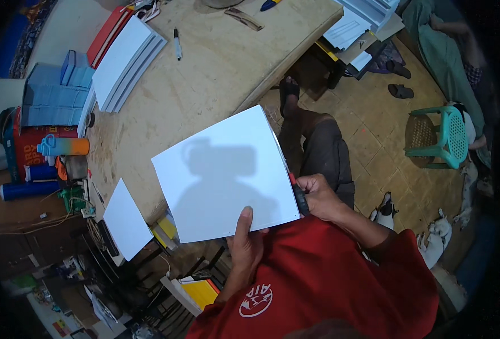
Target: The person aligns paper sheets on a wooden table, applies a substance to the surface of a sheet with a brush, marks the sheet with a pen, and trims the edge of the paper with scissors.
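A stack of white paper sheets [222, 186] is held up in front of my red shirt, with a shadow across its top sheet. My left hand [245, 248] grips the near edge, thumb on top and fingers underneath. At the right edge my right hand [322, 199] is closed round a black-and-red hand tool [300, 198]. The tool lies against the sheets' edge; its exact kind is partly hidden by the paper and my fingers. Tiny dark marks run along the near edge of the top sheet.
On the wooden table [216, 73] lie a marker [177, 44], a thick paper stack [127, 62] and a loose white sheet [127, 220]. An orange-and-blue bottle [63, 146] is at the left. A green plastic stool [445, 138] and black-and-white animals [436, 237] are on the tiled floor at right.
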Motion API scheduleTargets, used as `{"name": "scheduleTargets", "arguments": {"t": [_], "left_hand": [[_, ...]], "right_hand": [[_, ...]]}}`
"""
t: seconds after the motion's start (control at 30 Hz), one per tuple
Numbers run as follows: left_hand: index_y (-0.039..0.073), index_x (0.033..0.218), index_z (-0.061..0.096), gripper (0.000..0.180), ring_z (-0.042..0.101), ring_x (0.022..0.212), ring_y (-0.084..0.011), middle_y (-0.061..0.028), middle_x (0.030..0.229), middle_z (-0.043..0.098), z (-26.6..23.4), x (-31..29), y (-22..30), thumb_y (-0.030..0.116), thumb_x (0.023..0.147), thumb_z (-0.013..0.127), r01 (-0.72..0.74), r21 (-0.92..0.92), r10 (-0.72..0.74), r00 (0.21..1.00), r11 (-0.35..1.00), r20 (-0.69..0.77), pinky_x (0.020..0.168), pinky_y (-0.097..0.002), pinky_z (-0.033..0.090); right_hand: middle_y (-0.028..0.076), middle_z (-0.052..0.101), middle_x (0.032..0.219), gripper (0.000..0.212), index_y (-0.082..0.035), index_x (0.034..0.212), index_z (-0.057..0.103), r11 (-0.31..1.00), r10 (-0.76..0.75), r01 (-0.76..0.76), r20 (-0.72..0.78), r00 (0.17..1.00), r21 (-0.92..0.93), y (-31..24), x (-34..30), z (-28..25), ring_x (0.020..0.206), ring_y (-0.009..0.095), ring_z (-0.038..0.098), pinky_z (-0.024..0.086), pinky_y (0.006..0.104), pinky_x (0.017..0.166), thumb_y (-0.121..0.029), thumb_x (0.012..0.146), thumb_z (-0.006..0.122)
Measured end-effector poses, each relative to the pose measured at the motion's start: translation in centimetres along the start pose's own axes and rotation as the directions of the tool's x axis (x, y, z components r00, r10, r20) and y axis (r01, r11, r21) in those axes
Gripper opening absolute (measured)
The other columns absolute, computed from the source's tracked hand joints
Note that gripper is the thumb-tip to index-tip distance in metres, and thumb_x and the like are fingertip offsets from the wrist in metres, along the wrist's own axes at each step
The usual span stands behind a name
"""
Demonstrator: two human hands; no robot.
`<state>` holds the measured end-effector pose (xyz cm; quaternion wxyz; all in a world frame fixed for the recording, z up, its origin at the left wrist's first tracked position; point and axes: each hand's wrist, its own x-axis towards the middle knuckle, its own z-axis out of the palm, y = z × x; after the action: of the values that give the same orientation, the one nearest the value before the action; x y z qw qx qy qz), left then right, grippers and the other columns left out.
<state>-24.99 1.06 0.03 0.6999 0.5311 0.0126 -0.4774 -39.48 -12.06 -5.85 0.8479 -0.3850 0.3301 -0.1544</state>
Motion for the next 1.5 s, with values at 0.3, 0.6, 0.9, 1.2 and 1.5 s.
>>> {"name": "scheduleTargets", "arguments": {"t": [0.3,0.6,0.9,1.2,1.5], "left_hand": [[-0.001,0.129,0.052,0.047,0.067,0.089,-0.0233,-0.0117,0.101,0.066,-2.1,1.4,6.6,0.015,0.089,0.07,-0.11,0.305,0.155,0.98,0.946,-0.125,0.078,-0.0381,0.058],[0.008,0.129,0.06,0.047,0.067,0.102,-0.019,-0.0051,0.111,0.069,-12.0,1.4,9.4,0.041,0.097,0.064,-0.116,0.219,0.145,0.981,0.969,-0.125,0.084,-0.0416,0.057],[0.006,0.118,0.064,0.027,0.071,0.094,-0.0196,-0.0074,0.106,0.073,-13.2,4.1,8.2,0.025,0.098,0.065,-0.352,-0.31,0.302,0.932,0.883,-0.198,0.085,-0.037,0.06],[0.008,0.125,0.059,0.034,0.069,0.097,-0.0209,-0.0063,0.109,0.069,-3.7,7.1,1.6,0.022,0.096,0.068,-0.287,-0.146,0.297,0.954,0.947,0.049,0.084,-0.035,0.059],[0.005,0.12,0.059,0.034,0.071,0.086,-0.0148,-0.0056,0.102,0.069,0.2,7.7,2.2,0.009,0.09,0.074,-0.24,-0.158,0.235,0.971,0.958,-0.049,0.07,-0.0253,0.063]], "right_hand": [[0.003,0.062,0.062,0.035,-0.009,0.072,0.057,0.993,0.108,-0.096,-0.23,0.967,0.062,-1.0,0.1,-0.3,0.045,0.008,0.056,0.036,0.0198,0.037,-0.03,0.091,0.077],[0.004,0.062,0.059,0.03,-0.01,0.075,0.057,0.997,0.074,-0.073,-0.246,0.966,0.013,0.7,0.2,-1.5,0.044,0.007,0.054,0.034,0.0207,0.037,-0.025,0.093,0.075],[0.001,0.064,0.064,0.024,-0.007,0.078,0.065,0.994,0.058,-0.065,-0.081,0.995,-0.089,1.1,-0.3,-0.8,0.049,0.006,0.058,0.044,0.0212,0.046,-0.022,0.09,0.08],[-0.003,0.061,0.067,0.028,-0.007,0.082,0.064,0.969,0.077,-0.043,0.131,0.988,-0.245,0.4,-0.6,-0.2,0.057,0.005,0.056,0.043,0.0212,0.053,-0.027,0.085,0.083],[-0.002,0.058,0.068,0.037,-0.009,0.083,0.062,0.977,0.134,-0.06,0.372,0.919,-0.204,-0.5,0.2,1.3,0.062,0.007,0.056,0.041,0.0226,0.058,-0.043,0.086,0.077]]}}
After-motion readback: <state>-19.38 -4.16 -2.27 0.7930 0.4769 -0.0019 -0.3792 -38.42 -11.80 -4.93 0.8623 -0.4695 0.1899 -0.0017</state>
